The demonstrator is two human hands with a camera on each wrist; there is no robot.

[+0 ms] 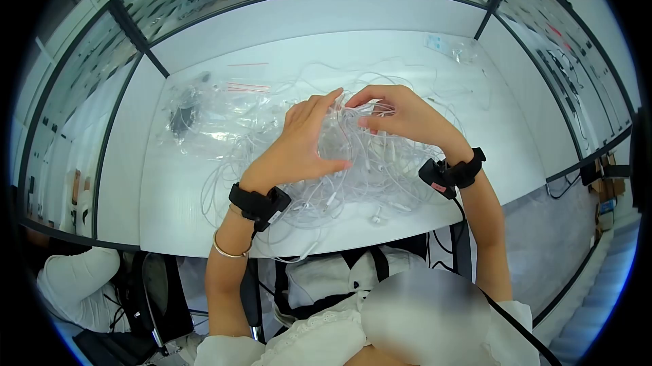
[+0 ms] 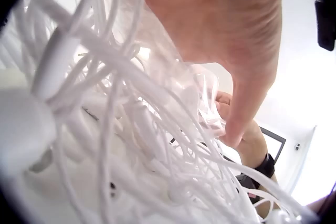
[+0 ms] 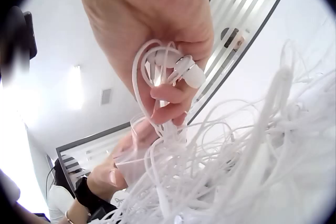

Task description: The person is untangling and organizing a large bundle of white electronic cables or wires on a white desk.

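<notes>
A tangled heap of white earphone cables (image 1: 387,176) covers the middle of the table. My right hand (image 1: 411,118) holds a coiled pair of white earphones (image 3: 181,69) over the heap, its fingers curled round the cable; a rounded earbud shows beside the palm. Opposite it, my left hand (image 1: 292,138) holds a small clear plastic bag (image 3: 134,163), with thumb and fingers spread around it. The left wrist view shows the crinkled bag (image 2: 202,95) by the thumb, above the cables. The fingertips of both hands come close together at the back of the heap.
More clear plastic bags (image 1: 231,115) lie in a pile on the left of the white table (image 1: 183,210). A small clear packet (image 1: 462,52) rests in the back right corner. Low partitions (image 1: 326,13) enclose the table. Another person's sleeve (image 1: 78,284) shows at lower left.
</notes>
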